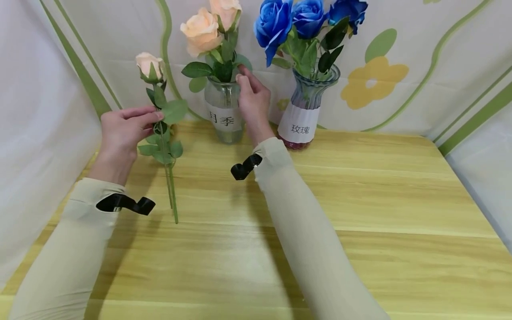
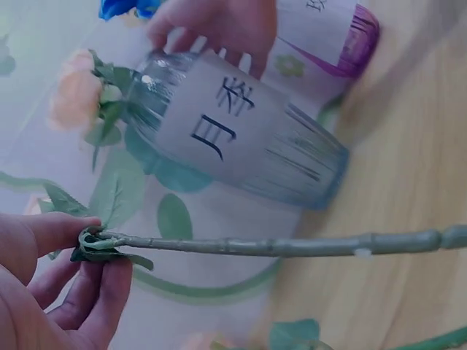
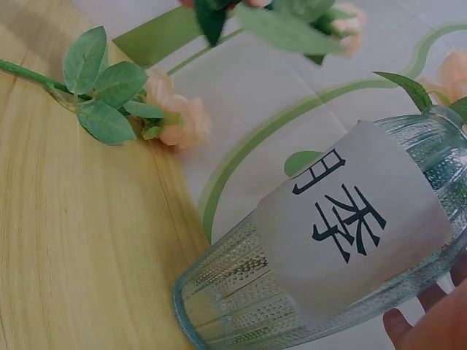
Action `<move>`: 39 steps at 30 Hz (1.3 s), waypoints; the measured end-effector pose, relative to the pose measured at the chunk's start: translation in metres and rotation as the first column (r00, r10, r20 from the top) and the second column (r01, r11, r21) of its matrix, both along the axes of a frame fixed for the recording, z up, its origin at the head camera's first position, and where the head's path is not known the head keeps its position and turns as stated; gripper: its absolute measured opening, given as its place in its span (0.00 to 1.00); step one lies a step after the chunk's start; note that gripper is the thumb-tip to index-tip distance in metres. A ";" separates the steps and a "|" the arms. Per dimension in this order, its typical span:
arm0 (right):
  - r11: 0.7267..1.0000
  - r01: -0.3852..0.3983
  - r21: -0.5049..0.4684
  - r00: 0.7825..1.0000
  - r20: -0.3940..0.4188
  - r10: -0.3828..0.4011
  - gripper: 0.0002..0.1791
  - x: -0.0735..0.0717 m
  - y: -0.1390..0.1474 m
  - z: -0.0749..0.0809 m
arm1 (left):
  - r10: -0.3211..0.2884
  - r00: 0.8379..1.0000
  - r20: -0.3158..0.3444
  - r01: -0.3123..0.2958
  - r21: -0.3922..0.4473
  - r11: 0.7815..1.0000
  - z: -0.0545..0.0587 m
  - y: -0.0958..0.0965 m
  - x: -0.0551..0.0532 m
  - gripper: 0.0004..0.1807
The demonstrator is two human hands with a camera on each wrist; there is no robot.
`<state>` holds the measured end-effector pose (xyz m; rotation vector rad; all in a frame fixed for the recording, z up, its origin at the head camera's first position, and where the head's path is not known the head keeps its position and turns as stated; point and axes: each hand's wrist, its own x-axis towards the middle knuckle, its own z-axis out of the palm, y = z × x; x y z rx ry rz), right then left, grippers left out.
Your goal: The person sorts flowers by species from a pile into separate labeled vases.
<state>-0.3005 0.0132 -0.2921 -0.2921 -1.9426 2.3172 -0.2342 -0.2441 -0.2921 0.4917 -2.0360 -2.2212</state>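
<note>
My left hand (image 1: 120, 133) pinches a pale peach rose (image 1: 150, 67) by its leafy upper stem, holding it upright left of a clear glass vase (image 1: 230, 135). In the left wrist view its long stem (image 2: 292, 246) runs out from thumb and fingertips. My right hand (image 1: 255, 100) holds the vase at its right side, thumb near the rim and fingers partly hidden behind the glass. That vase bears a white paper label (image 3: 350, 226) with black characters and contains peach roses (image 1: 202, 32). Another peach rose (image 3: 182, 120) lies on the table, mostly hidden behind the held one in the head view.
A second vase (image 1: 314, 95), bluish with a purple-red base and a white label, stands right of my right hand, with blue roses (image 1: 274, 26) in it. Behind both hangs a flower-patterned cloth (image 1: 420, 58). The wooden table (image 1: 360, 191) extends in front.
</note>
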 end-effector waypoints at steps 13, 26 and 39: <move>1.000 -0.003 -0.014 1.000 -0.011 0.003 0.20 -0.001 0.005 0.000 | 0.128 0.981 -0.144 -0.101 0.185 0.978 0.034 0.015 -0.006 0.16; 1.000 0.012 0.004 1.000 -0.006 -0.012 0.21 0.000 0.003 0.000 | 0.195 0.944 -0.267 -0.082 0.381 0.921 0.078 0.034 -0.008 0.17; 1.000 -0.009 0.014 1.000 0.000 0.009 0.21 0.002 0.000 -0.006 | 0.246 0.915 -0.319 -0.090 0.434 0.897 0.125 0.061 -0.020 0.16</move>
